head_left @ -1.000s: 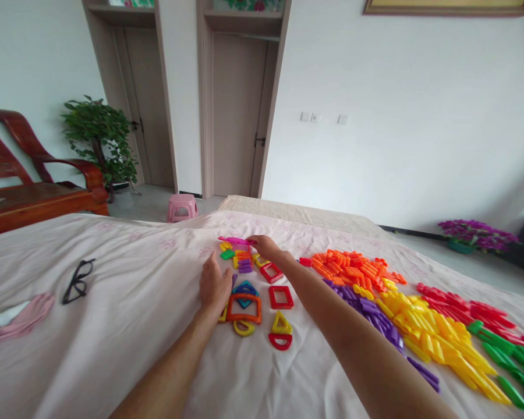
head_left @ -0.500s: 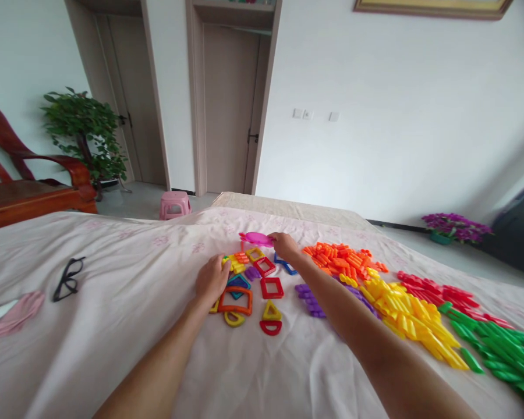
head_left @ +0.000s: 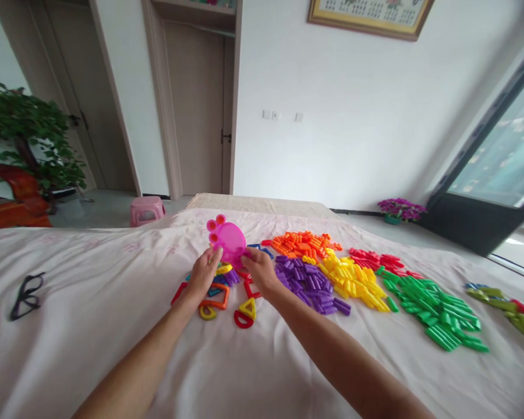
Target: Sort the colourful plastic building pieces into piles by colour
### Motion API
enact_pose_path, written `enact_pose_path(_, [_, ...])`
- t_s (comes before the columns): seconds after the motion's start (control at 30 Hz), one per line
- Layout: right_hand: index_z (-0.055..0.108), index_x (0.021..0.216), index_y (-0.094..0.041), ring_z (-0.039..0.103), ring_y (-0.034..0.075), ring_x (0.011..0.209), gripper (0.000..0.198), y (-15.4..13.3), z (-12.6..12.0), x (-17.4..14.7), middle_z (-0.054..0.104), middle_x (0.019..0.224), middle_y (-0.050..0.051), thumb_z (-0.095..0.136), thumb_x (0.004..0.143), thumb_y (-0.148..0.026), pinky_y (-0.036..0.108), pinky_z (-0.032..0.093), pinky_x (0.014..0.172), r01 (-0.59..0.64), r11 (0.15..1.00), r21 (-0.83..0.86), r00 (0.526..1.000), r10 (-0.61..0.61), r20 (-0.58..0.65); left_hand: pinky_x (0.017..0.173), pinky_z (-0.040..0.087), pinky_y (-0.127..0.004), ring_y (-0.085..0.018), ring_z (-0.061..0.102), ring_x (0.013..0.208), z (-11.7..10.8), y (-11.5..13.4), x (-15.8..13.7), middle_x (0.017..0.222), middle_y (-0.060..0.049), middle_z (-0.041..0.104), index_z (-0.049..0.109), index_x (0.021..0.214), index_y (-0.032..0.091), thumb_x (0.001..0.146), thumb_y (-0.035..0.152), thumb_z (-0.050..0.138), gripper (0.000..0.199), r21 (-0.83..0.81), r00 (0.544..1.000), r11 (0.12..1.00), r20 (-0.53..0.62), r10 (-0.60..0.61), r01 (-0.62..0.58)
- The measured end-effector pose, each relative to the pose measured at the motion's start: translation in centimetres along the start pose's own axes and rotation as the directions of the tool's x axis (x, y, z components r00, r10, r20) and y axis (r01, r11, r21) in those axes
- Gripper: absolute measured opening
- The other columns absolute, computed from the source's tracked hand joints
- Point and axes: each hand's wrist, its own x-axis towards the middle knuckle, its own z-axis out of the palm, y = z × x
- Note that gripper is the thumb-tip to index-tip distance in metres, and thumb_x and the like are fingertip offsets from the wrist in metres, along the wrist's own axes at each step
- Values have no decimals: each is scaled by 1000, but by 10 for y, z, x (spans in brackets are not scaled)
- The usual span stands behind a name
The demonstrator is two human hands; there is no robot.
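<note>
A bright pink, paw-shaped plastic piece (head_left: 232, 237) with three round lobes at its upper left is raised above the cloth. My left hand (head_left: 204, 270) grips its lower left edge, the fingers closed. At its lower right edge, my right hand (head_left: 262, 270) pinches it too. Beneath and around my hands lie flat frame-shaped toy pieces: an orange frame (head_left: 220, 297), a yellow triangle (head_left: 247, 308), a red half-round (head_left: 243, 319) and a yellow half-round (head_left: 208, 313). Several purple sticks (head_left: 232, 277) show between my hands. Blue frames (head_left: 262, 250) lie behind my right hand.
Colour-sorted plastic pieces spread to the right: an orange pile (head_left: 303, 244), a purple pile (head_left: 308, 282), a yellow pile (head_left: 353, 279), a red pile (head_left: 378, 261) and a green pile (head_left: 436, 311). Black glasses (head_left: 27, 295) rest at the left. A pink stool (head_left: 147, 210) stands beyond the cloth.
The pink piece has come nearer and been tilted up to show its broad face. My left hand has left the small pieces and taken hold of it. The view has swung right.
</note>
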Motion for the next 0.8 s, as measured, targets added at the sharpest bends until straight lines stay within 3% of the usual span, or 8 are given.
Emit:
enact_pose_path(0.07, [68,100,-16,65,16,70,26,-6,9,-18,70,83,3,52,85,-30,29,53,68,-19,991,129,997,9,81,71,53,-31,-18,66,75,3,10,-3,84,-4,70,64,100,17,83,54,60,41,-284,995,953,17,-100,101])
enact_pose_path(0.1, [68,104,-17,66,17,74,28,-9,10,-26,71,87,3,52,86,-32,30,54,69,-18,993,118,993,4,119,67,53,-28,-16,64,70,1,12,-3,80,-2,69,63,97,16,80,53,65,41,-378,991,917,8,-135,128])
enact_pose_path(0.2, [70,110,-20,67,20,88,29,-13,-5,-47,73,101,5,54,87,-30,32,53,78,56,982,-180,992,-35,119,58,51,-23,-11,60,61,-23,2,4,73,1,65,62,87,15,70,41,76,34,-472,962,875,-170,-215,112])
enact_pose_path(0.3, [70,113,-21,65,23,100,32,-7,-29,-65,72,111,7,55,85,-18,34,49,88,105,841,-531,994,-95,47,56,53,-23,-10,58,57,-62,-24,12,66,3,61,60,80,14,67,24,77,23,-588,841,793,-338,-421,161])
enact_pose_path(0.37, [71,113,-21,64,23,102,35,3,-38,-74,71,112,8,52,85,-13,35,47,91,114,771,-626,992,-123,29,57,54,-23,-9,58,56,-84,-40,12,64,4,60,58,78,14,69,14,71,16,-620,791,764,-371,-487,179])
enact_pose_path(0.5, [73,106,-21,60,21,108,34,19,-36,-87,69,117,7,48,87,-7,34,44,97,222,705,-674,971,-225,84,67,58,-25,-9,63,66,-106,-57,14,71,1,62,54,80,17,77,9,62,12,-674,746,718,-386,-542,173])
enact_pose_path(0.67, [70,114,-22,57,21,107,32,17,-28,-94,68,119,7,50,92,-13,33,42,97,234,606,-760,969,-208,133,73,60,-27,-10,65,73,-99,-58,36,72,-1,61,51,78,17,83,8,54,11,-639,736,744,-405,-542,196])
enact_pose_path(0.8, [69,119,-22,56,21,107,32,11,-28,-97,68,119,6,49,94,-15,31,41,95,224,575,-787,973,-174,149,72,61,-36,-15,67,72,-89,-64,42,71,-2,62,54,81,15,75,5,60,14,-503,753,834,-453,-478,227])
